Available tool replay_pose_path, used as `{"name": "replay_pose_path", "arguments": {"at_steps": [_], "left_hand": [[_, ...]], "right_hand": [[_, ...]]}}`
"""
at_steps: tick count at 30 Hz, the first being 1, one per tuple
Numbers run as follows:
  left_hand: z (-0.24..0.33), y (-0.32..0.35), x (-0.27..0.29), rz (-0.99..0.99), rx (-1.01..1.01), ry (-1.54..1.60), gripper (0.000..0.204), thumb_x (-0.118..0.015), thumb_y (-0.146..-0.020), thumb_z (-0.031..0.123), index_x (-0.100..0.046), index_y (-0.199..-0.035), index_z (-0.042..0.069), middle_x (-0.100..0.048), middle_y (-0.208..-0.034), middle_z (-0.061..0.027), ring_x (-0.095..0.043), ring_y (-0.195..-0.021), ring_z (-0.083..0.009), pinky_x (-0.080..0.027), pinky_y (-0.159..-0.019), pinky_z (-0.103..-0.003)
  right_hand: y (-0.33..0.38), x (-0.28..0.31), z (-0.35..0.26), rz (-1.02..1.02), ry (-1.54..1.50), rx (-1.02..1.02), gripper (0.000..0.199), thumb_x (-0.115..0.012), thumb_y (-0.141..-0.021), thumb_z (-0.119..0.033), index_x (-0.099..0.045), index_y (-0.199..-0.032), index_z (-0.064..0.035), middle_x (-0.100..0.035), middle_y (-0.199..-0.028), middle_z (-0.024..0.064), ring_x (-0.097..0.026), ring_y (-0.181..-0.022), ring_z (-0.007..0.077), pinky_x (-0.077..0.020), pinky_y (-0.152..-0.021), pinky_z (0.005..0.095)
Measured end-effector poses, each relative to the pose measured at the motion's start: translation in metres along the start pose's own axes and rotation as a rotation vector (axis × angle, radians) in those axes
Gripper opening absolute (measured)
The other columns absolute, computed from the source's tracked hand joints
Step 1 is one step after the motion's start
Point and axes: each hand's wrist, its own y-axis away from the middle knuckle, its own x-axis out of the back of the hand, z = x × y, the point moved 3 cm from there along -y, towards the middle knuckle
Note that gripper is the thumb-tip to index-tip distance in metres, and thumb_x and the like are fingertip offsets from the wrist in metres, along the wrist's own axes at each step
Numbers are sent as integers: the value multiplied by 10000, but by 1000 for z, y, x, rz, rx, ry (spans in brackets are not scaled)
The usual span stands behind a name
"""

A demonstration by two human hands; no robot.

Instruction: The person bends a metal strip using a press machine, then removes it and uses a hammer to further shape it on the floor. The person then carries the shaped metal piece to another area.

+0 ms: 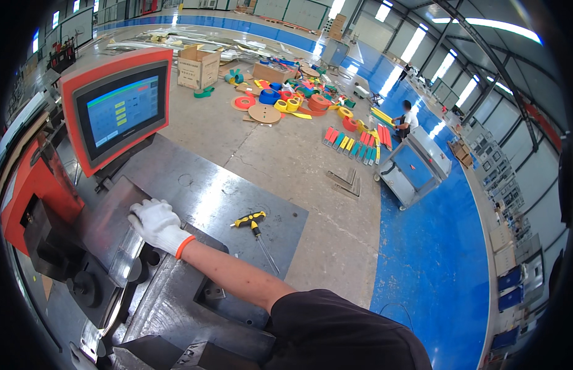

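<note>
Two hands: right hand (156,223) in plain view, left hand (80,357) only a sliver at the lower left rim; both in pale gloves.
Right grip: fingers part bent, neither spread wide nor balled tight; glove lies at the edge of the shiny plate (106,216); cannot tell whether the hidden fingertips pinch it.
Right arm: forearm bare, reaching up and leftward from a dark sleeve (336,330); elbow slightly bent, back of hand up, orange cuff at wrist.
Left grip: mostly cut off by the rim; cannot tell whether wide, narrow or holding.
Plate: left of the right hand, below the red-framed screen (123,111), reddish reflection on its face.
Driver: yellow-black T-handle driver (255,228), lying on the steel table (280,213), right of the right hand, well apart from it.
</note>
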Motion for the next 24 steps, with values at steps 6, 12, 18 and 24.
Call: {"name": "replay_pose_path", "arguments": {"at_steps": [6, 12, 18, 24], "left_hand": [[-1, -1, 0, 0, 11, 1, 551, -570, -1118, 435, -767, -1183, -75, -765, -1090, -311, -719, -935, -460, -569, -851, -507], [-1, -3, -2, 2, 1, -6, 565, -564, -1119, 452, -768, -1183, -70, -763, -1099, -312, -720, -953, -462, -565, -867, -508], [10, -1, 0, -22, 42, 10, 585, -555, -1118, 472, -767, -1190, -69, -759, -1113, -319, -718, -969, -471, -561, -883, -514], [-1, -1, -1, -24, 57, 6, 602, -546, -1119, 485, -763, -1194, -72, -756, -1125, -322, -715, -985, -476, -554, -893, -520]], "right_hand": [[-1, 1, -1, -21, -20, -14, 338, -574, -1064, -391, -737, -1188, -122, -739, -1075, 134, -698, -1071, 354, -511, -992, 490], [-3, 2, 0, -57, -27, -31, 364, -575, -1063, -405, -737, -1215, -117, -734, -1102, 146, -693, -1088, 366, -508, -1013, 492], [-4, 1, 3, -30, -22, -29, 362, -573, -1062, -409, -735, -1197, -115, -736, -1096, 142, -693, -1087, 362, -512, -1004, 494], [-2, 1, -1, -38, -21, -19, 358, -571, -1063, -405, -735, -1189, -113, -737, -1092, 141, -694, -1086, 360, -515, -999, 497]]}}
